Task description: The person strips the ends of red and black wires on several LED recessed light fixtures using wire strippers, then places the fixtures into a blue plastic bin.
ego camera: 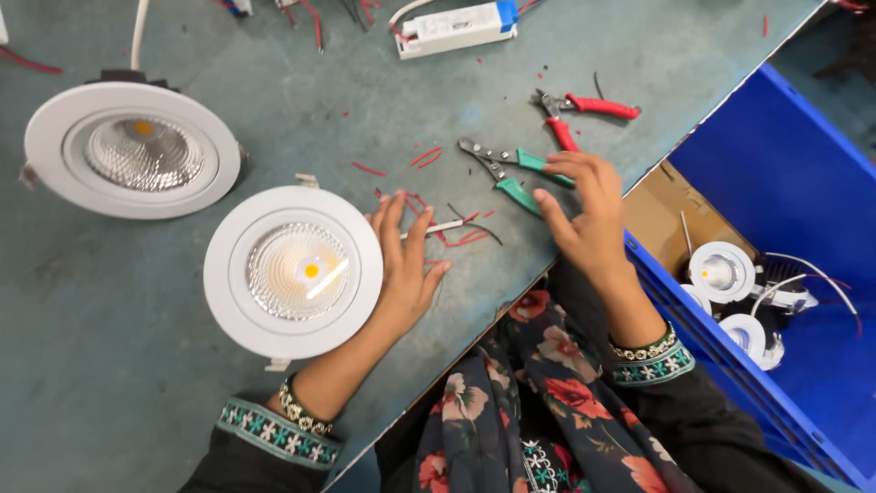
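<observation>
A: Start close in. What is the left hand (401,265) doing?

B: It lies flat on the grey-green counter (119,383), fingers loose and spread, grasping nothing. Its palm edge touches the rim of the nearer round white downlight (292,271), which sits at its 9 o'clock with a lit yellow dot at its centre.

A: And under its fingertips?

B: A thin white piece of wire (436,228) lies just past them at 1 o'clock, among red wire scraps (461,239). Whether a fingertip touches it, I cannot tell.

A: The right hand (584,215)?

B: It rests at the counter's edge, fingers curled lightly onto the handles of the green-handled pliers (511,173), touching them rather than gripped shut around them. The pliers' jaws point toward 10 o'clock.

A: Anything to that hand's right?

B: At 4 o'clock, a blue crate (776,183) holds several small white lamps (723,271) with wires.

A: Farther out?

B: The red-handled pliers (584,111) lie just beyond the green pair at 12 o'clock. The second white downlight (132,149) is at 10 o'clock from the first, unlit. At the far edge lies a white rectangular driver box (454,26) with a blue end.
</observation>
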